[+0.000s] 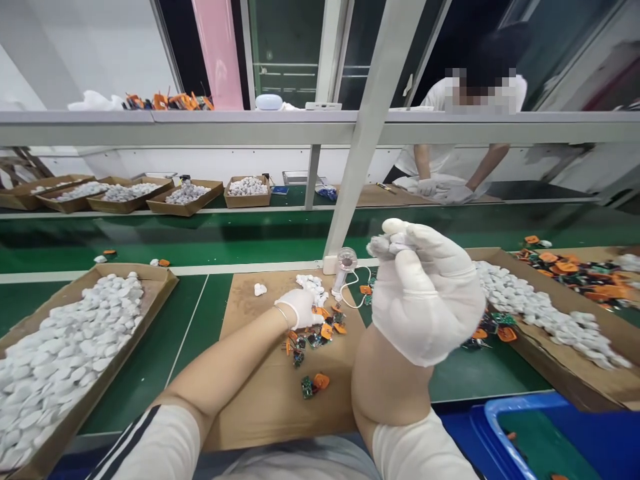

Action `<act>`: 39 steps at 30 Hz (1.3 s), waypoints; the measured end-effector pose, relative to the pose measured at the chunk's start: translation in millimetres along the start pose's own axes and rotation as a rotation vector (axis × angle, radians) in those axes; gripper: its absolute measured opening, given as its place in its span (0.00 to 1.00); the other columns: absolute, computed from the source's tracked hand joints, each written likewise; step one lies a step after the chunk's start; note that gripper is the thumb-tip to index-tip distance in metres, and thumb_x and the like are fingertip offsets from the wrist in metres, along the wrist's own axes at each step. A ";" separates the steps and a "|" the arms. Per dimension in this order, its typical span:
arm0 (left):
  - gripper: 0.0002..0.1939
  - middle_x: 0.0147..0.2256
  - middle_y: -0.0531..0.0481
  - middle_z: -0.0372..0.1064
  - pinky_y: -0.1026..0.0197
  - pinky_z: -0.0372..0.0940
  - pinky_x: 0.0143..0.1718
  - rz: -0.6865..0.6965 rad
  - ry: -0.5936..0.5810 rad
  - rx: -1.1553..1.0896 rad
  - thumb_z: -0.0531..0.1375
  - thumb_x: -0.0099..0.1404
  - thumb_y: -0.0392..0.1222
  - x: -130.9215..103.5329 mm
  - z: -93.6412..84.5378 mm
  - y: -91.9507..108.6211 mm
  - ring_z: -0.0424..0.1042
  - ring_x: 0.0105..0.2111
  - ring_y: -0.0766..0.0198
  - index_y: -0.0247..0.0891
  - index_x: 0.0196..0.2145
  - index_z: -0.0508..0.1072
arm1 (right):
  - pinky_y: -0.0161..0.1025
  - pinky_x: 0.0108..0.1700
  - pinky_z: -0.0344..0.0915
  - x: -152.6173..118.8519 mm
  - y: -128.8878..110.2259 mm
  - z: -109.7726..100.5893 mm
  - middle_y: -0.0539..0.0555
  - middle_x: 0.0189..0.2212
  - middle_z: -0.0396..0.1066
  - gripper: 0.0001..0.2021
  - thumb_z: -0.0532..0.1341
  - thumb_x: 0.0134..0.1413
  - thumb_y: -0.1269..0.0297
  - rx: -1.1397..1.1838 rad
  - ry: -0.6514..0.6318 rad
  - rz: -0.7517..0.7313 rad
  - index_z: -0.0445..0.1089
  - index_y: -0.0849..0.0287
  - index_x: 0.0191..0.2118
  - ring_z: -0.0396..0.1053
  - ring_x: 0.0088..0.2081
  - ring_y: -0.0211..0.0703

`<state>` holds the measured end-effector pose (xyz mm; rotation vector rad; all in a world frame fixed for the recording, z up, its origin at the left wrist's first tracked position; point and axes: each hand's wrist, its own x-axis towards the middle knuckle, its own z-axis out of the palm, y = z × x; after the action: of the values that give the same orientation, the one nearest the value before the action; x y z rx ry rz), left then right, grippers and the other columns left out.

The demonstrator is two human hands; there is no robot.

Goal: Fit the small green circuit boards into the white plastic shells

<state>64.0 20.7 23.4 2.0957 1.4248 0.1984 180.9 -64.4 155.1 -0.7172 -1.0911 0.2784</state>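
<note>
White and rounded, a small piece [399, 243] shows between gloved fingertips, its outline partly hidden; it seems to be a shell like the ones heaped in the left cardboard tray [75, 353]. The right hand [427, 300] is raised well above the counter [190, 333], fingers bent toward the thumb and narrowed onto the piece. The left hand [300, 309] reaches forward and low over the brown sheet [250, 407], at a cluster of orange-and-green parts [325, 331]; I cannot tell how wide its fingers stand. The piece sits at the right hand's fingertips, while the cluster lies just beside and under the left hand, near the small fan [346, 260].
</note>
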 end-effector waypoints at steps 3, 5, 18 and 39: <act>0.12 0.34 0.39 0.75 0.53 0.68 0.44 -0.051 0.003 0.048 0.69 0.48 0.43 3.8 9.5 -1.7 0.75 0.41 0.44 0.36 0.30 0.75 | 0.54 0.44 0.74 -0.5 -2.8 -1.1 0.58 0.47 0.73 0.07 0.62 0.57 0.59 -0.011 -0.030 -0.027 0.68 0.52 0.41 0.76 0.40 0.50; 0.10 0.35 0.40 0.75 0.54 0.68 0.44 -0.055 0.018 0.047 0.68 0.49 0.40 4.8 10.0 -1.9 0.75 0.41 0.45 0.36 0.30 0.75 | 0.52 0.43 0.75 -1.0 -4.1 -0.8 0.57 0.46 0.74 0.07 0.64 0.55 0.60 0.049 -0.042 -0.030 0.67 0.52 0.38 0.76 0.37 0.48; 0.09 0.18 0.54 0.62 0.56 0.67 0.33 0.028 0.223 -0.289 0.63 0.47 0.30 -15.4 -41.2 -2.5 0.68 0.24 0.59 0.37 0.17 0.65 | 0.43 0.28 0.73 -3.8 -8.2 1.9 0.52 0.30 0.76 0.07 0.63 0.59 0.57 0.220 -0.088 0.070 0.68 0.52 0.39 0.74 0.27 0.43; 0.19 0.23 0.51 0.70 0.62 0.68 0.22 0.563 0.443 -1.397 0.71 0.51 0.54 -109.6 -100.4 10.3 0.70 0.22 0.64 0.36 0.29 0.75 | 0.42 0.37 0.71 1.0 16.8 23.3 0.54 0.34 0.71 0.09 0.60 0.52 0.74 -0.303 -0.750 -0.134 0.72 0.56 0.38 0.71 0.33 0.43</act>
<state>-16.8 -40.5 132.6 1.1513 0.4469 1.4538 163.1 -42.2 151.1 -0.8254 -1.9167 0.2759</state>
